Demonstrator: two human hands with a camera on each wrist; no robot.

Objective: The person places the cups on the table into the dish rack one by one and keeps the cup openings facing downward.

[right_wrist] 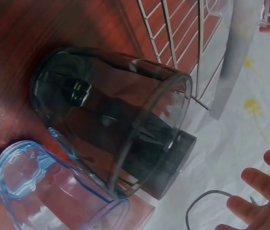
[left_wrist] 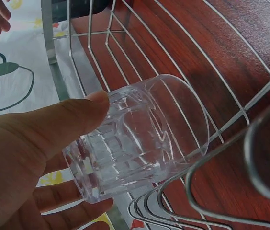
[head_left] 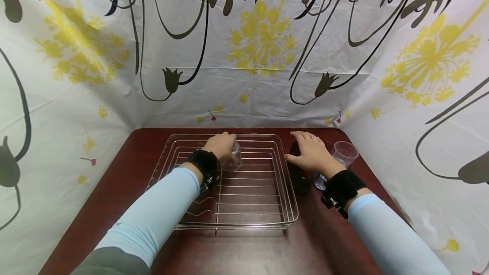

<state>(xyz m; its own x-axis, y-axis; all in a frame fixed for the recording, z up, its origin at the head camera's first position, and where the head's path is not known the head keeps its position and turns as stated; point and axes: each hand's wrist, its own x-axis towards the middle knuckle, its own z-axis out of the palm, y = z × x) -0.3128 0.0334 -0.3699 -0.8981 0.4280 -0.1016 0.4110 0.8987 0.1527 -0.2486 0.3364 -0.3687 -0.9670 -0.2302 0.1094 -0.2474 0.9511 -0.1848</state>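
My left hand [head_left: 221, 147] grips a clear faceted cup [left_wrist: 135, 134] by its base end. The cup's smooth rim faces down at the wires of a metal dish rack [head_left: 248, 225], inside the rack's frame. Over at the right, my right hand [head_left: 311, 152] hangs with fingers spread and nothing in them. Just below and beside it stands a dark tinted glass [right_wrist: 101, 110], its open rim up. A clear cup with a bluish tint [right_wrist: 34, 182] stands close by that glass. Behind them in the right wrist view is another dark cylindrical vessel [right_wrist: 173, 165], partly hidden.
A clear tumbler [head_left: 345, 152] stands near the table's right edge, beyond the right wrist. Wavy wire dividers [head_left: 198, 211] line the rack's left side. The dark red table [head_left: 244, 253] is walled in by a patterned white cloth [head_left: 244, 109] at the back and sides.
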